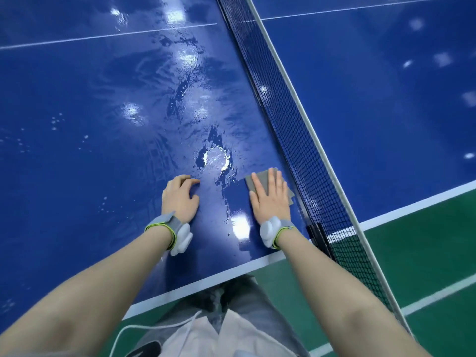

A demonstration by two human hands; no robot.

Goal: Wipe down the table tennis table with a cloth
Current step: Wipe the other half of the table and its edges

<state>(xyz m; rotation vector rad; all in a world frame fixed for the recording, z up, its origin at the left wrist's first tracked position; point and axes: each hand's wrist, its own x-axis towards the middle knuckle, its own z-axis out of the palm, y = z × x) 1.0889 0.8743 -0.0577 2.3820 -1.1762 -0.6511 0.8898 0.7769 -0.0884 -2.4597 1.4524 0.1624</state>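
A green floor [425, 253] with white lines lies under a blue desk [77, 112], a table tennis one with white edge stripes and a thin white centre line across the far part. The blue top is glossy and mirrors bright ceiling lights in several spots. Its near half is wet: smeared streaks run up the middle, a small puddle [215, 159] glints just beyond the hands, and scattered droplets sit to the left. The half beyond the net looks drier, with only soft light reflections.

A black net [296, 130] with a white top band crosses the view slantwise from top centre to lower right, its clamp [318, 234] fixed at the desk's near edge.

The right hand [270, 199] lies flat with straight fingers, palm down on a grey cloth [249, 180], pressing it against the desk just beside the net. The cloth shows around the fingertips and along both sides of the hand. The left hand [180, 197] rests on the wet surface, well apart from the cloth, fingers bent and holding nothing, their tips touching the top.

Both wrists carry grey bands [164, 222] with green trim and white pods. At the bottom edge, grey trousers and a pale garment with a white cord show against the desk's near edge.
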